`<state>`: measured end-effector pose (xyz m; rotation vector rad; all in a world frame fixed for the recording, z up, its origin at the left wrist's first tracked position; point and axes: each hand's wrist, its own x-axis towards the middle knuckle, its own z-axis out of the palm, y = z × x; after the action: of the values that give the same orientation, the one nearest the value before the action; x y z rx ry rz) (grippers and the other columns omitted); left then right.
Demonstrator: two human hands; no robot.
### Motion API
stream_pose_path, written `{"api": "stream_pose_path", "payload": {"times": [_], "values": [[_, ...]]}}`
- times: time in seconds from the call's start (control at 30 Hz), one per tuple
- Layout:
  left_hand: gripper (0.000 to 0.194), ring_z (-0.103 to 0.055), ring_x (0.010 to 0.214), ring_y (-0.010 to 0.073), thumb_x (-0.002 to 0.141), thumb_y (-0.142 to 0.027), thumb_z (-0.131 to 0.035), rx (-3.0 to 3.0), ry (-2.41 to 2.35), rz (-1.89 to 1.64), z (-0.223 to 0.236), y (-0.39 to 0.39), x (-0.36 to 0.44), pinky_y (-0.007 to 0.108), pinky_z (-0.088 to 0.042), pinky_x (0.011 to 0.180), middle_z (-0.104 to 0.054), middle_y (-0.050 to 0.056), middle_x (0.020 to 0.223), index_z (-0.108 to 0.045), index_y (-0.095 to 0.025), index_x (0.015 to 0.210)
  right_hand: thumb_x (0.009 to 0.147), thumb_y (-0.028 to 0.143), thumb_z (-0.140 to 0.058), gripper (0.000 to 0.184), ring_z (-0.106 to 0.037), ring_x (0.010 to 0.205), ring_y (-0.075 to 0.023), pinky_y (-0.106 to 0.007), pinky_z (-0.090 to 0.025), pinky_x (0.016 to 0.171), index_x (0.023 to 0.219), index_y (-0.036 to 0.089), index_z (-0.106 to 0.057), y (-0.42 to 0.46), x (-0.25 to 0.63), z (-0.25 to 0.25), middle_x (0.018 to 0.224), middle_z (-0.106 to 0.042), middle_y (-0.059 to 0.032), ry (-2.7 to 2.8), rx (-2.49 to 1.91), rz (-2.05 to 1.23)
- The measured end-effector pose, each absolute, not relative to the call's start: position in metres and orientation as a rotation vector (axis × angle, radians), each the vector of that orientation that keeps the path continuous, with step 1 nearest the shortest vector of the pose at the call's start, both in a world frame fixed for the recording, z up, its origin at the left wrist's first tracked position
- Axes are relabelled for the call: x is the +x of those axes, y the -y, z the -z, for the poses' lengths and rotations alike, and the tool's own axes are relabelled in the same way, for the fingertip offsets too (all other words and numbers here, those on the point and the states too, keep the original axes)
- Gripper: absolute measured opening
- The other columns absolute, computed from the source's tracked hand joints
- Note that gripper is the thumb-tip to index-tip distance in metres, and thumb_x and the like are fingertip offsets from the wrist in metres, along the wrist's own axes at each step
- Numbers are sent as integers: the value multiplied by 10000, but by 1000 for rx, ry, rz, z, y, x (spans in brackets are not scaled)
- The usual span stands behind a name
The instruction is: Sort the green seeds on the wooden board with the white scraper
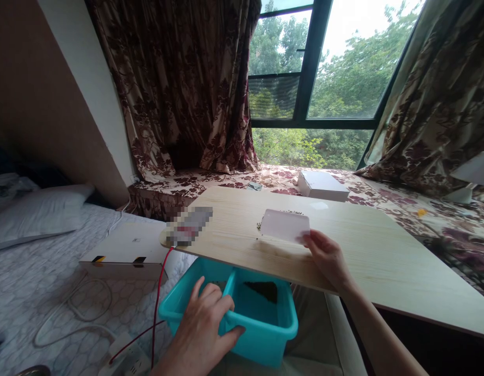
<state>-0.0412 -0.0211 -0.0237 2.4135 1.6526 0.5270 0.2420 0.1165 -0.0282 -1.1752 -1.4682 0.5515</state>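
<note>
My left hand (205, 326) grips the near rim of a turquoise plastic bin (265, 334), fingers inside and thumb on the outer wall. The bin sits under the front edge of a light wooden tabletop (383, 261) and holds a dark pile of small bits. My right hand (326, 258) pinches the lower right corner of a white flat card (285, 225) lying on the tabletop. Small dark grains lie along the card's left and far edges.
A white box (322, 185) sits on the floral window seat behind the table. A flat white box (124, 250) lies on the bed at left, with a red wire (159, 297) and white cables beside it. Curtains flank the window.
</note>
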Motion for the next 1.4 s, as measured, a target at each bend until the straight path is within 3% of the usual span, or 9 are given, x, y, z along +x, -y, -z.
{"api": "stream_pose_path", "payload": {"times": [0.3, 0.67, 0.87, 1.03, 1.4], "values": [[157, -559, 850, 203, 727, -186, -651, 2435, -1649, -562, 23, 22, -41, 573, -207, 1055, -545, -34, 750, -499, -226, 736, 773, 387, -597, 231, -684, 754, -210, -320, -541, 705, 843, 182, -675, -112, 240, 24, 812, -739, -62, 1496, -1174, -594], [159, -566, 857, 207, 720, -184, -655, 2435, -1659, -565, 21, 21, -41, 567, -210, 1057, -551, -34, 757, -504, -227, 746, 744, 465, -648, 300, -691, 777, -223, -342, -559, 728, 848, 190, -703, -112, 236, 23, 835, -750, -63, 1513, -1123, -671], [126, -567, 859, 212, 749, -232, -663, 2417, -1686, -550, 21, 20, -50, 561, -213, 1056, -578, -26, 766, -538, -226, 764, 721, 418, -663, 233, -672, 698, -199, -295, -548, 640, 757, 191, -704, -104, 235, 16, 761, -741, -44, 1559, -1121, -788], [95, -568, 843, 215, 760, -251, -651, 2397, -1714, -574, 23, 19, -55, 546, -241, 1049, -588, -26, 766, -559, -233, 772, 710, 473, -668, 310, -672, 713, -207, -285, -545, 622, 778, 178, -729, -100, 241, 11, 799, -748, -57, 1559, -1156, -913], [121, -558, 850, 210, 750, -234, -667, 2405, -1711, -580, 20, 20, -53, 548, -234, 1050, -576, -25, 772, -547, -228, 757, 655, 568, -704, 391, -657, 571, -176, -274, -560, 521, 767, 196, -746, -95, 229, 14, 712, -750, -57, 1516, -1120, -834]]}}
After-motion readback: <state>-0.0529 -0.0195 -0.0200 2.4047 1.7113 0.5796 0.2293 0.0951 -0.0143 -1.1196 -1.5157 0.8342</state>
